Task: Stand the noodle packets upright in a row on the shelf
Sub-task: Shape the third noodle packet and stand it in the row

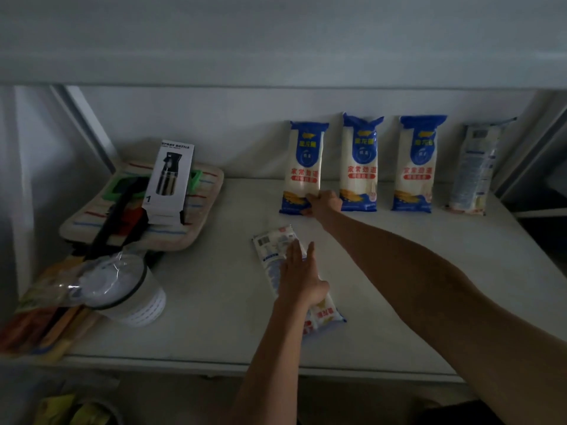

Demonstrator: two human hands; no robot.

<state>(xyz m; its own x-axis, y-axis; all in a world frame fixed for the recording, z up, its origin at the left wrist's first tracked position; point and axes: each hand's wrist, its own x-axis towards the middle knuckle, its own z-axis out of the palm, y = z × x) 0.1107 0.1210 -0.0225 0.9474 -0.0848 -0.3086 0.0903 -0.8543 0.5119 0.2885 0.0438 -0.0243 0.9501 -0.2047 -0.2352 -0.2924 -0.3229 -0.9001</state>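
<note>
Shelf (399,302): white, dim light. Four noodle packets stand upright along the back edge, leaning on the back wall, in a row on the right half.

- Leftmost standing packet (303,167): blue/white, front face out. Right hand (323,204) is on its lower right corner, fingers curled round the bottom edge, thumb side against the front. Looks like a pinch grip on that corner; how tightly it is closed, can't tell.
- Second packet (359,162): same print, front out, just right of the hand, clear gap to the first.
- Third packet (417,164): same print, front out, apart from the second.
- Fourth packet (475,170): back face out (small print, barcode), nearest the right edge, tilted slightly.
- Fifth packet (285,265): lying flat mid-shelf, back side up, long axis running from the centre toward the front edge. Left hand (302,280) lies palm-down on top of it, fingers spread and extended, thumb out to the right. Flat and open; no wrap around the packet visible.

Left end of shelf, well apart from the packets: spray bottle box (170,176) lying on a striped pad (196,222), black-handled tool (116,222) across it, a clear lidded container (129,289) near the front left corner.
</note>
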